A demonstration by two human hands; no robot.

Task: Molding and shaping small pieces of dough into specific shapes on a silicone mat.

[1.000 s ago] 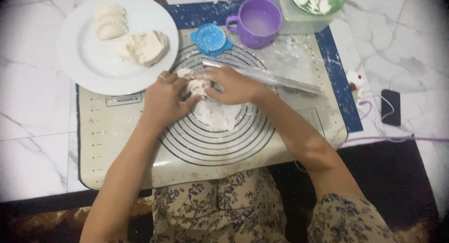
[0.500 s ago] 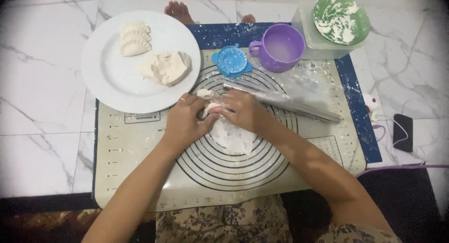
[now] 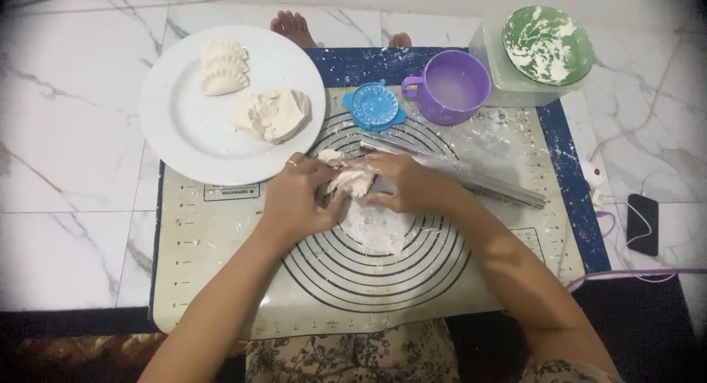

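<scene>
– Where is the dough?

– A small dough piece point(image 3: 352, 180) sits pinched between my left hand point(image 3: 298, 199) and right hand point(image 3: 401, 184), fingers closed on it, above the mat's point(image 3: 221, 236) floured centre.

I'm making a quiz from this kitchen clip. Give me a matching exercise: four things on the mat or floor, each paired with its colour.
Things:
1. mug
2. dumpling press
3. plate
4. bowl

Colours:
a. white
b. green
c. purple
d. blue

Pairs: 1-c, 2-d, 3-a, 4-b
</scene>
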